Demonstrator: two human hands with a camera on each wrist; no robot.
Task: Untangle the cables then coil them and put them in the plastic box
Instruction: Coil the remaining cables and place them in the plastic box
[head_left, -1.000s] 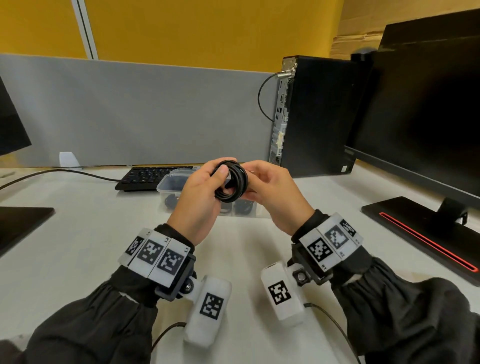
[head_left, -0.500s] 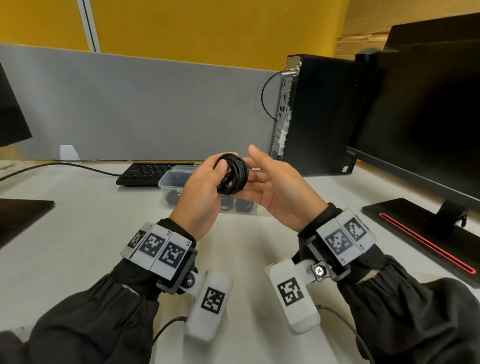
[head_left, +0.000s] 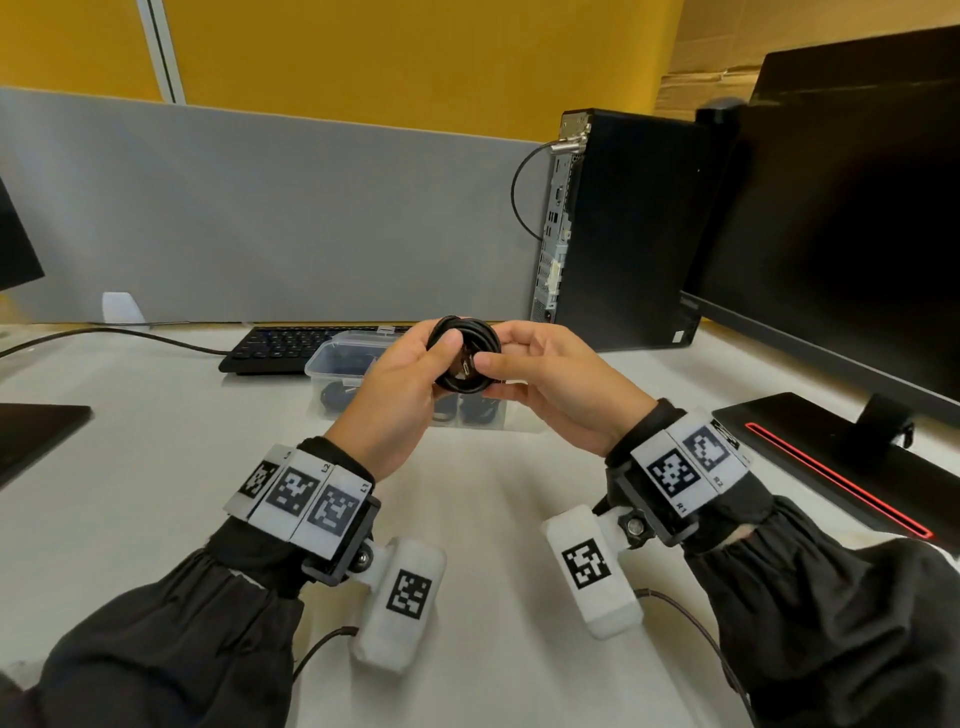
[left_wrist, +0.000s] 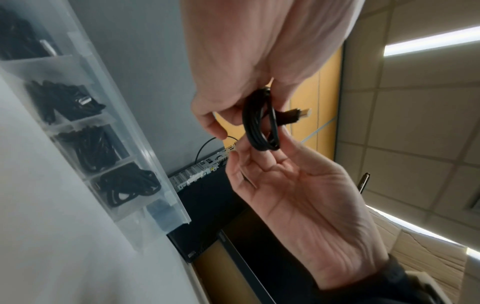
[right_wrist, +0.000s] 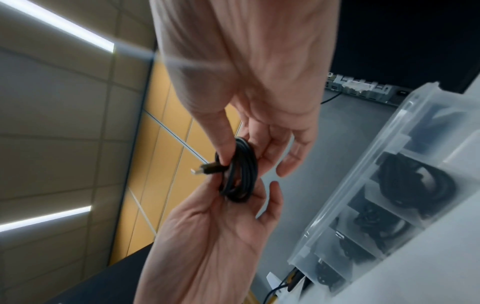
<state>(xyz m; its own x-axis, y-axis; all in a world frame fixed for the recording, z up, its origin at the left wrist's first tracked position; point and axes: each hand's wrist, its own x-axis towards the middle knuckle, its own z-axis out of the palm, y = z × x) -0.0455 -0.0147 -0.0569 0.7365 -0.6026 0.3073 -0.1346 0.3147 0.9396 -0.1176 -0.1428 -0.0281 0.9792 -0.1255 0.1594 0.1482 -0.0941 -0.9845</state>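
A black cable wound into a small coil (head_left: 467, 358) is held upright above the desk between both hands. My left hand (head_left: 434, 356) grips its left side, thumb in front and fingers behind. My right hand (head_left: 506, 353) pinches the right side, with its thumb pressed on the plug at the coil's centre. The plug (left_wrist: 298, 116) sticks out sideways from the coil (left_wrist: 259, 123); the right wrist view shows this plug (right_wrist: 205, 169) under my right thumb. The clear plastic box (head_left: 332, 358) stands just behind the hands, its compartments (left_wrist: 103, 133) holding several coiled black cables.
A black keyboard (head_left: 280, 348) lies behind the box against the grey partition. A computer tower (head_left: 623, 234) stands at the back right, and a large monitor (head_left: 841, 218) with its base (head_left: 831, 467) is at the right. Another dark base (head_left: 36, 436) is at the left edge.
Half a second ago my right hand was spread open beside the coil; now its thumb and fingers pinch the coil again. The left hand has kept its hold throughout.
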